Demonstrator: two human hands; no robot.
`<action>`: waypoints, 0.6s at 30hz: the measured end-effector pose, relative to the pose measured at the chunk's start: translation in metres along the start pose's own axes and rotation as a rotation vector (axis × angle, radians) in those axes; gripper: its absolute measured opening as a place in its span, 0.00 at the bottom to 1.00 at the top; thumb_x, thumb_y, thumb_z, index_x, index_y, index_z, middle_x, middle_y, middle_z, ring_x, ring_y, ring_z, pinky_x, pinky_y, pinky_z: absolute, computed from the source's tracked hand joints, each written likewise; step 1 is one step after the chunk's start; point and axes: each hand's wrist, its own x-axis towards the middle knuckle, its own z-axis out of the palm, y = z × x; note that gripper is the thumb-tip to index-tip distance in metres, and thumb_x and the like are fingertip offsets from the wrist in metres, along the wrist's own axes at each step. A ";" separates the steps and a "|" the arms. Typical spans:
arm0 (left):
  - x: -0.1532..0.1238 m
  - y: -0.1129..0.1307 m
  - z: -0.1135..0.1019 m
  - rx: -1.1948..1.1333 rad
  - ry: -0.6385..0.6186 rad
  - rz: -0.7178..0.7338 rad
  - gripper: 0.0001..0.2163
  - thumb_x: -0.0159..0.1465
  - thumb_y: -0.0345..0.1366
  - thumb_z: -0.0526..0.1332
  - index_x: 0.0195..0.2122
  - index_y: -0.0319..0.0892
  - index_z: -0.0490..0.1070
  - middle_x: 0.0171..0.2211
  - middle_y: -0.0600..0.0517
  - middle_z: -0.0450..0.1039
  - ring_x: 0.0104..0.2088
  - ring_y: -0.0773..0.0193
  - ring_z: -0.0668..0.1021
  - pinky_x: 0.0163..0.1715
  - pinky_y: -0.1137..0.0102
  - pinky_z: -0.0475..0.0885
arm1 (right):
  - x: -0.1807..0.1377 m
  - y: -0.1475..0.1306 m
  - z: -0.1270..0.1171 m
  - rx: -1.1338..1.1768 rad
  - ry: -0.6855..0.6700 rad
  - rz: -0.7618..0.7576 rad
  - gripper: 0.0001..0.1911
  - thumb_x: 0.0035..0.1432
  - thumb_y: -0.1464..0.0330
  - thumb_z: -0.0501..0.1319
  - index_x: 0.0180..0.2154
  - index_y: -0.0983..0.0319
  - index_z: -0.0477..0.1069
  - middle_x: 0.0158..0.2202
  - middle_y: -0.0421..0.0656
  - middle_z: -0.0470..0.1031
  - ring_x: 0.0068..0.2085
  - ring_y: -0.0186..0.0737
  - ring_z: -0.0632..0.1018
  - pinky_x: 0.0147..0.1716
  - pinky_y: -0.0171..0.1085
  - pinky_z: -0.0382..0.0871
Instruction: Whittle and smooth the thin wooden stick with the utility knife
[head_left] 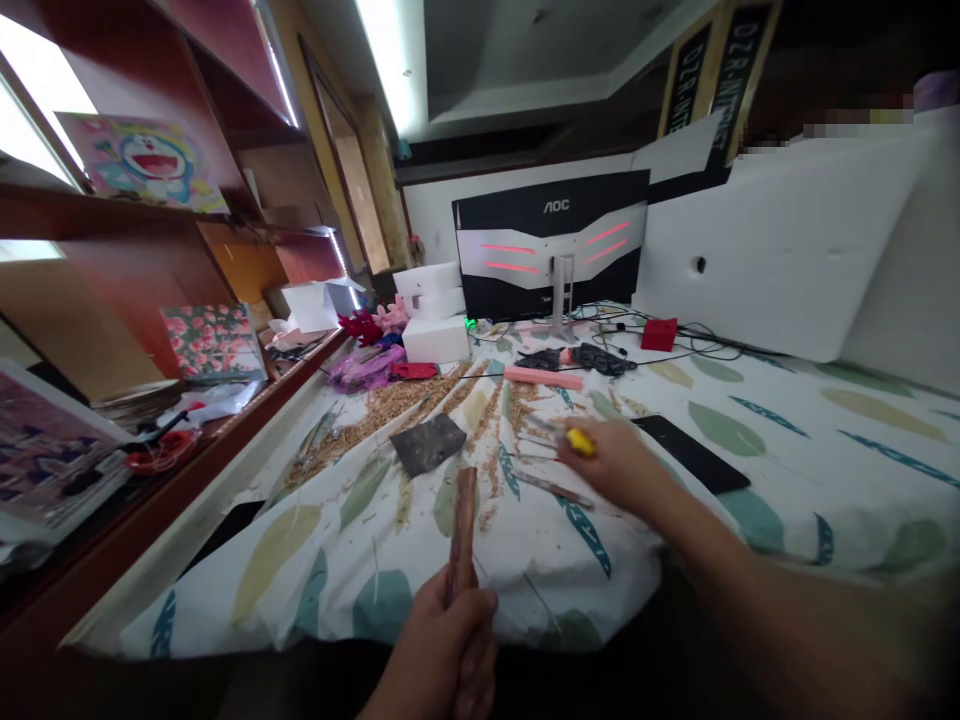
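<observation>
A wooden stick (463, 525) is gripped in the left hand (442, 655), held upright and slightly tilted over the leaf-print cloth (787, 440). A yellow-handled tool (579, 441) is clasped in the right hand (619, 465), blurred, just above thin metal tools (551, 487) laid on the cloth. Wood shavings (405, 400) are scattered beyond a dark sheet (427, 443). A black tablet (694, 453) is seen beside the right hand. A monitor (551, 245) stands at the back.
</observation>
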 end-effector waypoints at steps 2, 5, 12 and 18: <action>0.003 -0.003 -0.004 0.026 0.010 0.031 0.17 0.54 0.45 0.66 0.29 0.49 0.55 0.08 0.66 0.55 0.06 0.74 0.51 0.04 0.78 0.51 | -0.006 -0.031 0.021 -0.031 -0.111 -0.126 0.06 0.56 0.65 0.61 0.30 0.60 0.71 0.28 0.41 0.77 0.30 0.39 0.73 0.29 0.35 0.52; 0.005 -0.010 -0.011 0.086 0.012 0.062 0.19 0.54 0.49 0.66 0.30 0.49 0.55 0.07 0.66 0.55 0.05 0.73 0.51 0.04 0.77 0.51 | -0.014 -0.054 0.039 -0.047 -0.185 -0.216 0.05 0.56 0.65 0.62 0.31 0.60 0.70 0.29 0.41 0.77 0.31 0.38 0.74 0.29 0.36 0.50; 0.008 -0.023 -0.021 0.126 0.068 0.120 0.14 0.57 0.44 0.68 0.34 0.45 0.63 0.10 0.65 0.57 0.08 0.73 0.57 0.10 0.76 0.51 | -0.015 -0.046 0.051 -0.087 -0.149 -0.246 0.02 0.55 0.68 0.60 0.31 0.60 0.70 0.29 0.40 0.78 0.30 0.38 0.74 0.28 0.36 0.49; 0.007 -0.016 -0.010 0.119 0.015 0.035 0.14 0.55 0.44 0.67 0.32 0.46 0.62 0.07 0.65 0.54 0.07 0.73 0.53 0.08 0.77 0.49 | -0.011 -0.037 0.056 -0.168 -0.007 -0.259 0.04 0.53 0.71 0.58 0.30 0.61 0.72 0.28 0.41 0.77 0.30 0.38 0.74 0.29 0.37 0.50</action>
